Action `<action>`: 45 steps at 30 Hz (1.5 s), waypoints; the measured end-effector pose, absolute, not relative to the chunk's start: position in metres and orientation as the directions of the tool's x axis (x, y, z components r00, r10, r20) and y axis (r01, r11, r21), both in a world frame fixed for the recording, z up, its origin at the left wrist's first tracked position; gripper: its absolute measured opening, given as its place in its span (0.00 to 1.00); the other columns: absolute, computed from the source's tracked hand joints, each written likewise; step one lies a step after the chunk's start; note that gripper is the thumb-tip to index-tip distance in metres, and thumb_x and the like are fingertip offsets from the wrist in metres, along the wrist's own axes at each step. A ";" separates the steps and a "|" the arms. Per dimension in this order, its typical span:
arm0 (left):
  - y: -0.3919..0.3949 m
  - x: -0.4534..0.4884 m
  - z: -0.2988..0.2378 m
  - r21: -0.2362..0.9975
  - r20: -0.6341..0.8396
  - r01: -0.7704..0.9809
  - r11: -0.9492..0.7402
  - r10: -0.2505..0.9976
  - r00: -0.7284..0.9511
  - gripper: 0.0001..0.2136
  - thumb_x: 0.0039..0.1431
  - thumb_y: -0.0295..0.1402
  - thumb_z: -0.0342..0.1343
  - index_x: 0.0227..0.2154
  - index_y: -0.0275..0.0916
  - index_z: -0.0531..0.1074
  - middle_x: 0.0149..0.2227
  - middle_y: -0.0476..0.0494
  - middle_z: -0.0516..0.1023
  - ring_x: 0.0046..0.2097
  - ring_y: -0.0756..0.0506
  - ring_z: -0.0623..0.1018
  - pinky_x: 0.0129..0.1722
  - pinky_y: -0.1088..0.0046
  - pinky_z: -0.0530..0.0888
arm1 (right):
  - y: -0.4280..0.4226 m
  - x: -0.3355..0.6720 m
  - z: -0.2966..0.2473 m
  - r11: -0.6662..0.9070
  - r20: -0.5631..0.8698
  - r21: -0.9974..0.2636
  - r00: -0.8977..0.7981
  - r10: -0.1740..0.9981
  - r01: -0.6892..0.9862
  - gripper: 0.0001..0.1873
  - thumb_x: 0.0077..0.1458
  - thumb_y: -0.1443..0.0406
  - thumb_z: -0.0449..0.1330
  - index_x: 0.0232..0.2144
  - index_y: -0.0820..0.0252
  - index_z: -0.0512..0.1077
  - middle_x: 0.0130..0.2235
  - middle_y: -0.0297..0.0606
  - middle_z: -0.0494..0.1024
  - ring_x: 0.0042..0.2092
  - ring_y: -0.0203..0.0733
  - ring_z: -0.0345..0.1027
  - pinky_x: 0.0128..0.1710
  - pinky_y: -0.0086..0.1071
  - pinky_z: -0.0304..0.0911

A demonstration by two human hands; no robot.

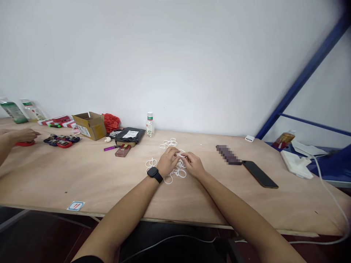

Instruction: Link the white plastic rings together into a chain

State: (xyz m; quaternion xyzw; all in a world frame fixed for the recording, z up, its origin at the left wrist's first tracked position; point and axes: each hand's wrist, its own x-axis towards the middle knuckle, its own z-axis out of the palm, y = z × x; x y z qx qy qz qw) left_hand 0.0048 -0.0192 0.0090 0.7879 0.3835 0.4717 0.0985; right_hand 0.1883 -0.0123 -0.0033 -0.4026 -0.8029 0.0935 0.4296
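Standing near the wall is a white-capped bottle (149,128), its contents too small to tell. To its left, a cardboard box (94,128) has its flaps raised, its inside hidden; a small dark-red box (122,150) looks closed. On the right, a tilted bottle (285,139) holds amber liquid.

The left hand (167,161), with a black smartwatch (155,174) at its wrist, and the right hand (194,163) meet fingertip to fingertip, both narrowed around a white ring (181,155) just above the tabletop (115,186). Both forearms reach forward from the near edge.

Loose white loops (168,179) lie beneath and beside the hands, with more behind; the fingers hide part of the pile. Well to the right lies a black smartphone (260,174). At far left, a co-worker's hand (20,135) is over a red item (26,143).
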 end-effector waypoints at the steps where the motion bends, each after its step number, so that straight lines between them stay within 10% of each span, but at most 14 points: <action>1: -0.019 0.003 0.009 0.522 0.663 0.523 -0.674 0.706 0.248 0.10 0.63 0.33 0.53 0.45 0.39 0.71 0.46 0.41 0.74 0.41 0.48 0.76 0.46 0.67 0.73 | -0.012 0.189 -0.003 0.657 0.616 -0.499 -0.301 0.728 0.565 0.13 0.61 0.58 0.53 0.42 0.57 0.73 0.36 0.41 0.76 0.33 0.41 0.69 0.37 0.34 0.64; 19: -0.016 0.002 0.010 0.561 0.650 0.491 -0.667 0.722 0.238 0.08 0.60 0.30 0.56 0.39 0.39 0.79 0.39 0.44 0.82 0.40 0.46 0.81 0.43 0.70 0.76 | -0.013 0.190 -0.006 0.680 0.627 -0.269 -0.412 0.661 0.682 0.19 0.66 0.57 0.45 0.32 0.58 0.71 0.32 0.39 0.70 0.33 0.40 0.64 0.33 0.32 0.58; 45: -0.013 -0.004 0.012 0.770 0.475 0.331 -0.545 0.837 0.273 0.07 0.58 0.34 0.55 0.37 0.36 0.72 0.30 0.47 0.77 0.31 0.50 0.76 0.32 0.75 0.71 | -0.012 0.185 -0.005 0.691 0.679 -0.286 -0.368 0.635 0.664 0.17 0.66 0.59 0.47 0.27 0.57 0.67 0.27 0.36 0.69 0.29 0.38 0.63 0.30 0.31 0.56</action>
